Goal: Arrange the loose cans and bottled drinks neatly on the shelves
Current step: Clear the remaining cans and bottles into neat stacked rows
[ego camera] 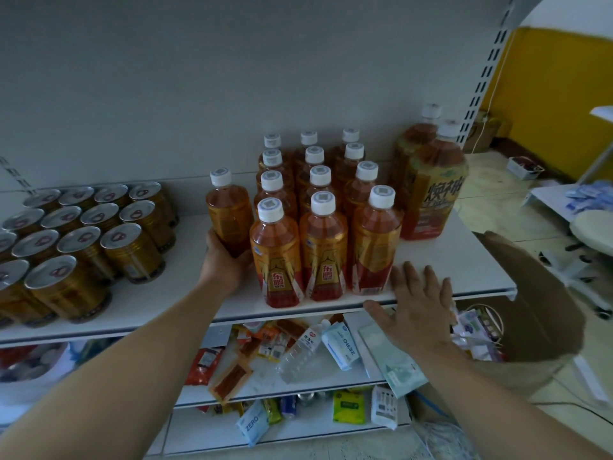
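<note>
- The white shelf (pixel 185 293) is smooth and flat, with a thin straight front lip; a pale flat back panel rises behind it.
- Twelve clear plastic bottles (pixel 323 207), orange-filled, white ribbed caps, glossy orange-red labels, stand upright in a three-by-four block at the shelf's middle, the front row close to the lip.
- One loose bottle (pixel 229 214) of the same kind stands at 9 o'clock of the block, just beside it.
- Gold ribbed cans (pixel 83 234) with silver pull-tab tops pack the shelf toward 9 o'clock; a bare strip of shelf lies between them and the loose bottle.
- Two big bottles (pixel 431 180) stand at 2 o'clock of the block, with bare shelf in front of them.
- The left hand (pixel 227 263) reaches in, arm outstretched, fingers wrapped round the loose bottle's base.
- The right hand (pixel 418 310) lies flat, palm down and fingers spread, over the front lip at 5 o'clock of the block, holding nothing.
- Soft packets and a clear bottle lie jumbled on the lower shelf (pixel 331 376).
</note>
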Motion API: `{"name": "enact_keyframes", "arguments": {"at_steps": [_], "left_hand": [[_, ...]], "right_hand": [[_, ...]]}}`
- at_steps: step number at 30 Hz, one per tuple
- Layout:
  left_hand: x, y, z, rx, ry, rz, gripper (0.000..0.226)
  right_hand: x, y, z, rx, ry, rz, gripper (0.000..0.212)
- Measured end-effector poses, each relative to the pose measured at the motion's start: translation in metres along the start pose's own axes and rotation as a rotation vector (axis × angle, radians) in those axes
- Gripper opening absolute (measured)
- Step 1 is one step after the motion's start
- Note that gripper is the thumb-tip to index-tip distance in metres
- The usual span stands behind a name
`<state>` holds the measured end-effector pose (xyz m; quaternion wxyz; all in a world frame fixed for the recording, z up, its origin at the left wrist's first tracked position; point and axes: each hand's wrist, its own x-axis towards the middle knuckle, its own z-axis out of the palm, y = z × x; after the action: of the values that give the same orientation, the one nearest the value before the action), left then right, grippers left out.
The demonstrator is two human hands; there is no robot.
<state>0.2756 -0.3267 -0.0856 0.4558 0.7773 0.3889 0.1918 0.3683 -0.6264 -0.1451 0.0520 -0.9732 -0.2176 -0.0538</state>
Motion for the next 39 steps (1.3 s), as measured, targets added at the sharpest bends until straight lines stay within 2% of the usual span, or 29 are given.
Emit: {"name": "enact_keyframes", "arguments": {"at_steps": [5, 9, 14, 22, 25, 29, 37, 39], "left_hand": [[0.014, 0.018, 0.002, -0.061, -0.027, -0.016, 0.058], [0.029, 0.021, -0.008, 0.006, -0.080, 0.021, 0.075], [0.025, 0.015, -0.003, 0.007, -0.046, 0.017, 0.058], [0.036, 0.019, 0.005, -0.106, -0.055, 0.029, 0.081], [0.045, 0.011, 0.006, 0.025, -0.050, 0.101, 0.062], [0.059, 0.003, 0.009, 0.088, -0.035, 0.156, 0.058], [0.075, 0.010, 0.015, -0.010, -0.047, 0.166, 0.055], [0.082, 0.011, 0.017, -0.011, -0.053, 0.159, 0.048]], "right_hand": [[0.002, 0.002, 0.002, -0.030, 0.018, 0.009, 0.103], [0.003, 0.002, 0.002, -0.033, 0.014, 0.006, 0.098], [0.001, 0.000, 0.000, -0.003, 0.036, 0.009, 0.092], [0.001, 0.001, 0.003, 0.011, 0.069, 0.021, 0.093], [0.001, 0.001, 0.005, 0.002, 0.074, 0.025, 0.094], [0.001, 0.001, 0.005, -0.004, 0.085, 0.031, 0.093], [0.001, 0.001, 0.007, -0.029, 0.074, 0.035, 0.092], [0.002, 0.002, 0.007, -0.033, 0.074, 0.034, 0.091]]}}
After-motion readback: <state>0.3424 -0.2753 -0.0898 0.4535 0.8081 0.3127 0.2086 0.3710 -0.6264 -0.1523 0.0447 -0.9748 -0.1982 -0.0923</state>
